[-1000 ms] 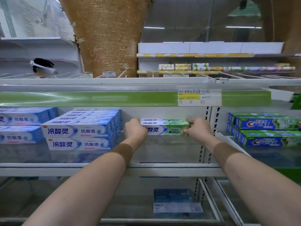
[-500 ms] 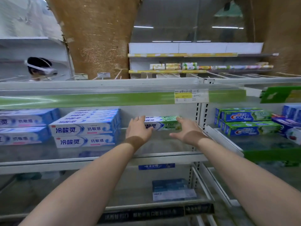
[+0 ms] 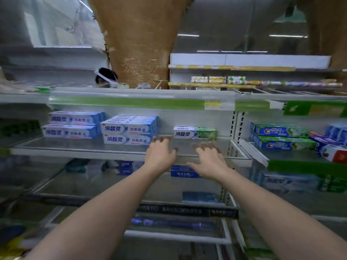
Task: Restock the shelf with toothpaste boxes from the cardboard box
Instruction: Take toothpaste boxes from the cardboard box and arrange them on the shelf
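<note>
A white and green toothpaste box (image 3: pixel 195 133) lies alone at the back right of the glass shelf (image 3: pixel 112 151). My left hand (image 3: pixel 160 155) and my right hand (image 3: pixel 209 158) hover in front of it near the shelf's front edge, fingers spread, holding nothing and apart from the box. Left of it stand stacks of white and blue toothpaste boxes (image 3: pixel 129 130) and a second such stack (image 3: pixel 72 124). The cardboard box is out of view.
Green and blue Crest boxes (image 3: pixel 281 136) fill the neighbouring shelf to the right, with a red and white box (image 3: pixel 334 152) beside them. Lower shelves hold blue boxes (image 3: pixel 201 197). Beyond the top shelf a person's head (image 3: pixel 105 77) shows.
Both hands let go of the green toothpaste box and drew back toward me; the box stays on the shelf. The view has swung left and down.
</note>
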The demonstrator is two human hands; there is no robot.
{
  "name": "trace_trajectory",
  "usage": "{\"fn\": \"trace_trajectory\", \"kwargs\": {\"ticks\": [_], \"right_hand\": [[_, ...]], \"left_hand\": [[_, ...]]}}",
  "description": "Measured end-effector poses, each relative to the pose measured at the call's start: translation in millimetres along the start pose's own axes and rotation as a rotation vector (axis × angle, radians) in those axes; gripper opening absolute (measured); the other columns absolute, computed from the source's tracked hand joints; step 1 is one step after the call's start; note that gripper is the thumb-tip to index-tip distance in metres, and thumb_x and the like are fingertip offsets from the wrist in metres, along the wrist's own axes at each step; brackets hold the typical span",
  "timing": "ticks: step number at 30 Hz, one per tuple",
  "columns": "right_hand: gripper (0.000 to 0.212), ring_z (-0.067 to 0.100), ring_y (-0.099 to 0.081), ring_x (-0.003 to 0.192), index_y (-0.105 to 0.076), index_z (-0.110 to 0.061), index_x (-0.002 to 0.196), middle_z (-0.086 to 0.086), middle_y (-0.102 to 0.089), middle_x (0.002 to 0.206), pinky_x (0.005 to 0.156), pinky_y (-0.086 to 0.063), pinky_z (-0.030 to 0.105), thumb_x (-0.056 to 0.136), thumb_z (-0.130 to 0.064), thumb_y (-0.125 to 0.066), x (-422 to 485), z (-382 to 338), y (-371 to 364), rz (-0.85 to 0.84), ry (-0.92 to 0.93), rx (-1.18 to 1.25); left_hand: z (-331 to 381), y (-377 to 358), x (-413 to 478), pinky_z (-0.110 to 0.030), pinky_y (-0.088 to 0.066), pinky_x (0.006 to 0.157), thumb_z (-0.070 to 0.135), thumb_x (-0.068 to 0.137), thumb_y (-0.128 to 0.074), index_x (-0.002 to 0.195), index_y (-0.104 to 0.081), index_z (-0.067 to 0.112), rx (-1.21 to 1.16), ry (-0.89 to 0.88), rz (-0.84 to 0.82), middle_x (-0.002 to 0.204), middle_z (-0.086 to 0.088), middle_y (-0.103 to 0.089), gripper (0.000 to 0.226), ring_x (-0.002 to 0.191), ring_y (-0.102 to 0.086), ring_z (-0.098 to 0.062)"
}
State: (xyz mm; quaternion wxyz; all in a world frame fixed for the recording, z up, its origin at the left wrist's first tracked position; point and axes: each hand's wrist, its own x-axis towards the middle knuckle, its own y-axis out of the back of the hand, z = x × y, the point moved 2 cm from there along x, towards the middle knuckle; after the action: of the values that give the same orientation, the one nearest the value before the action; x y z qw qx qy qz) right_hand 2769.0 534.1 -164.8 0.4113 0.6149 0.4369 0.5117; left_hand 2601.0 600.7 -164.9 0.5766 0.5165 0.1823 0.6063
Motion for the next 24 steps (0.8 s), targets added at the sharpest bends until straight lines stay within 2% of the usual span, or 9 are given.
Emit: {"fn": "trace_trajectory", "kwargs": {"ticks": [3, 5, 8, 10, 15, 24], "right_hand": [[0.081, 0.033, -0.015, 0.149, -0.022, -0.025, 0.156, 0.011, -0.027, 0.16, 0.121, -0.016, 0.048, 0.091, -0.061, -0.054, -27.3, -11.9, -4.9, -0.009, 0.081, -0.035], [0.082, 0.033, -0.011, 0.151, -0.02, -0.026, 0.156, 0.01, -0.023, 0.161, 0.121, -0.014, 0.047, 0.09, -0.059, -0.057, -41.3, -24.5, -12.0, -0.014, 0.135, -0.006], [0.087, 0.032, -0.004, 0.152, -0.017, -0.027, 0.158, 0.008, -0.018, 0.164, 0.123, -0.013, 0.048, 0.088, -0.058, -0.059, -63.5, -59.3, -31.5, -0.062, 0.235, 0.03], [0.088, 0.03, 0.0, 0.153, -0.013, -0.028, 0.158, 0.007, -0.012, 0.166, 0.124, -0.008, 0.047, 0.089, -0.057, -0.059, -80.0, -90.2, -44.2, -0.114, 0.296, 0.056], [0.088, 0.03, 0.001, 0.153, -0.013, -0.029, 0.158, 0.007, -0.01, 0.166, 0.124, -0.008, 0.049, 0.089, -0.057, -0.058, -109.6, -186.4, -67.6, -0.176, 0.466, 0.083], [0.082, 0.029, 0.0, 0.153, -0.014, -0.031, 0.158, 0.006, -0.011, 0.166, 0.123, -0.008, 0.049, 0.091, -0.055, -0.055, -144.4, -382.9, -117.4, -0.253, 0.716, 0.123]], "left_hand": [[-11.8, 9.4, -43.5, -0.044, -0.032, 0.115, 0.043, 0.097, -0.054, 0.144, -0.048, 0.013, 0.042, 0.018, 0.05, 0.147, -0.016, -0.047, 0.056, 0.139, -0.035, -0.036], [-22.9, 18.1, -73.5, -0.046, -0.029, 0.118, 0.046, 0.096, -0.053, 0.149, -0.044, 0.018, 0.102, 0.056, 0.072, 0.155, -0.014, -0.039, 0.06, 0.145, -0.027, -0.036], [-45.6, 35.2, -119.3, -0.047, -0.03, 0.117, 0.049, 0.095, -0.054, 0.148, -0.044, 0.021, 0.215, 0.114, 0.089, 0.154, -0.014, -0.04, 0.061, 0.144, -0.029, -0.035], [-66.1, 50.1, -150.2, -0.047, -0.026, 0.12, 0.051, 0.096, -0.052, 0.151, -0.039, 0.023, 0.259, 0.183, 0.071, 0.16, -0.013, -0.032, 0.064, 0.149, -0.021, -0.035], [-127.5, 103.2, -220.4, -0.052, -0.015, 0.123, 0.052, 0.099, -0.048, 0.156, -0.028, 0.027, 0.302, 0.351, 0.052, 0.167, -0.011, -0.015, 0.066, 0.155, -0.005, -0.033], [-281.6, 189.0, -304.7, -0.054, -0.014, 0.122, 0.055, 0.098, -0.049, 0.158, -0.025, 0.026, 0.394, 0.616, 0.07, 0.168, -0.01, -0.013, 0.071, 0.155, -0.003, -0.033]]}}
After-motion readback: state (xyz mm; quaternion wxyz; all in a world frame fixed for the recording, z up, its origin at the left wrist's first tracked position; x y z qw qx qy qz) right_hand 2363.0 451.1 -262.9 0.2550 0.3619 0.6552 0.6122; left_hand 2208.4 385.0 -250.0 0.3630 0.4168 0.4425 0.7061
